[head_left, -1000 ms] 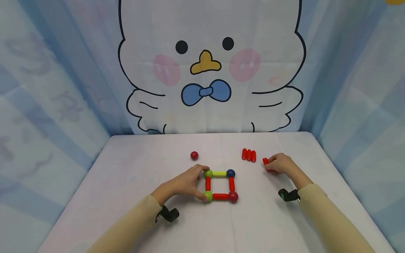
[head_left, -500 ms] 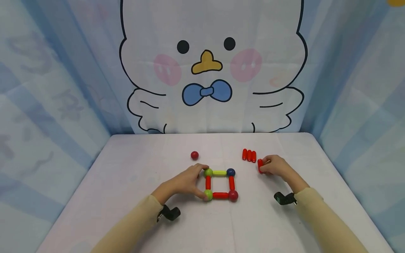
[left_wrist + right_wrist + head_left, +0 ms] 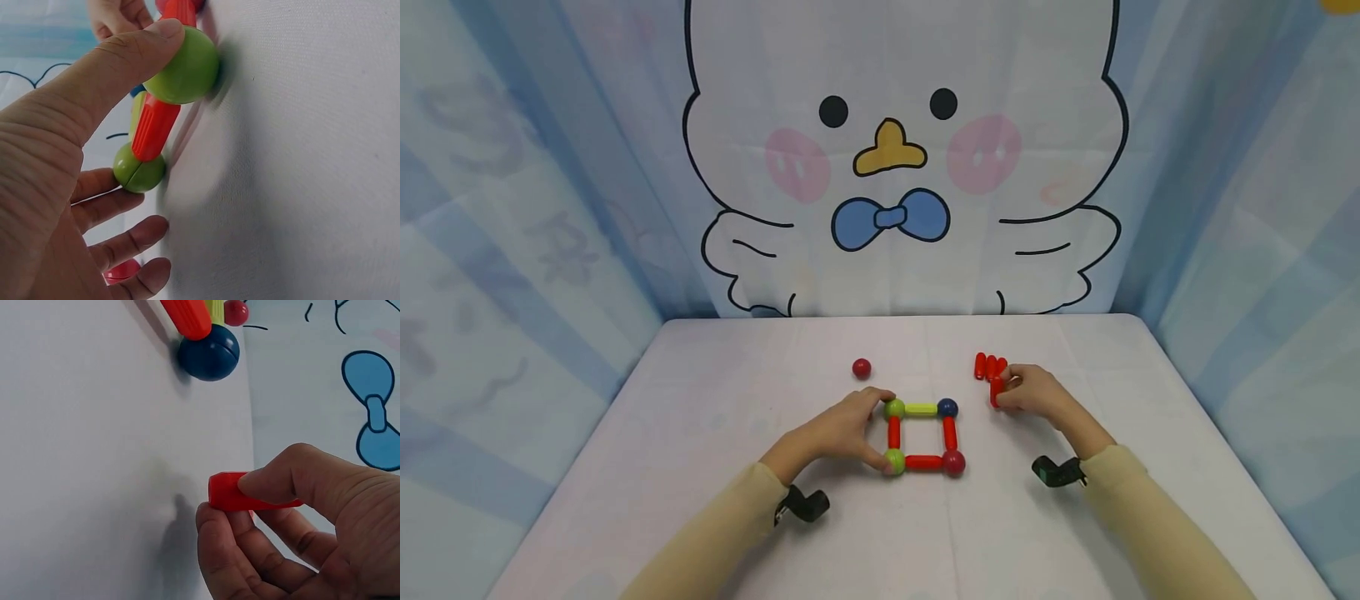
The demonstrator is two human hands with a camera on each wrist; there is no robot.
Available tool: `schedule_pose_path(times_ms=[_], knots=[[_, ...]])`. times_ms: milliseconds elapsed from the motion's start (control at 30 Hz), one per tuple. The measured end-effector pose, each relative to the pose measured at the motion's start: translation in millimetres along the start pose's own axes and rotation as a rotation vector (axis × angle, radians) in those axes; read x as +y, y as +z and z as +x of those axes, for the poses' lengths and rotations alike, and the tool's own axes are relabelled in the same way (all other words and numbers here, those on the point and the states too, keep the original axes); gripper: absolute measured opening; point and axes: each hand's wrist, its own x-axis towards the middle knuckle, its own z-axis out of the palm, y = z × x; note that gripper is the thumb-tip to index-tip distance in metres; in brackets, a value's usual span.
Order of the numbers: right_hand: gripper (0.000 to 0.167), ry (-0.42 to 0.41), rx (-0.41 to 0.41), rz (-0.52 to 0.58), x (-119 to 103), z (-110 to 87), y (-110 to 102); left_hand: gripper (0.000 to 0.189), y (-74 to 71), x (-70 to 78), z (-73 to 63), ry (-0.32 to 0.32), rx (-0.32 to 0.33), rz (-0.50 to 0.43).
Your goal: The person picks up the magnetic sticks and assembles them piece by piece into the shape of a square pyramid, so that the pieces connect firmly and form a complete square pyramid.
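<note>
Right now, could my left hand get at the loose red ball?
Probably yes: nothing visible stands between your left hand and the loose red ball, though it would likely have to leave the green balls first.

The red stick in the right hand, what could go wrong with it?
The held red stick might bump the three red sticks just behind it and scatter them. Moved toward the square, it could knock the blue ball loose, because the left hand holds only the two green balls on the other side.
</note>
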Motion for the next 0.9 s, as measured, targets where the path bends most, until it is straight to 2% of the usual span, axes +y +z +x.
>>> schedule_pose_path(times_ms=[300, 900], knots=[[0.03, -0.045, 0.009, -0.004, -20.1, -4.6, 6.9, 0.109, -1.1, 3.4, 0.4, -0.008, -0.003, 0.017], [0.019, -0.185, -0.031, 0.003, -51.1, -6.9, 19.6, 0.107, -0.9, 4.3, 1.2, -0.017, -0.008, 0.017]])
